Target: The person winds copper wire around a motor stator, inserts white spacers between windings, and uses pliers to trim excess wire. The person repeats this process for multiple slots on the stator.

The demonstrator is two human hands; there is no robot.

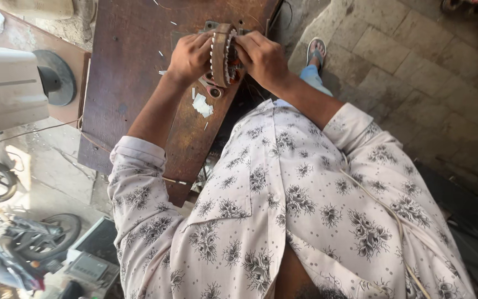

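I have both hands closed on a round toothed metal part (pixel 223 54) standing on edge at the far end of the brown wooden board (pixel 134 72): left hand (pixel 190 57) on its left face, right hand (pixel 261 55) on its right. The board's right edge runs just beside it; open board lies left. My fingers hide the part's lower half. White scraps (pixel 202 105) lie nearer.

Both forearms bare, sleeves rolled to the elbows, reaching forward and converging. Left hand (pixel 190 57) curled, knuckles up, fingers (pixel 203 44) bent inward. Right hand (pixel 261 57) mirrors it, fingers closed tight, wrists near level.
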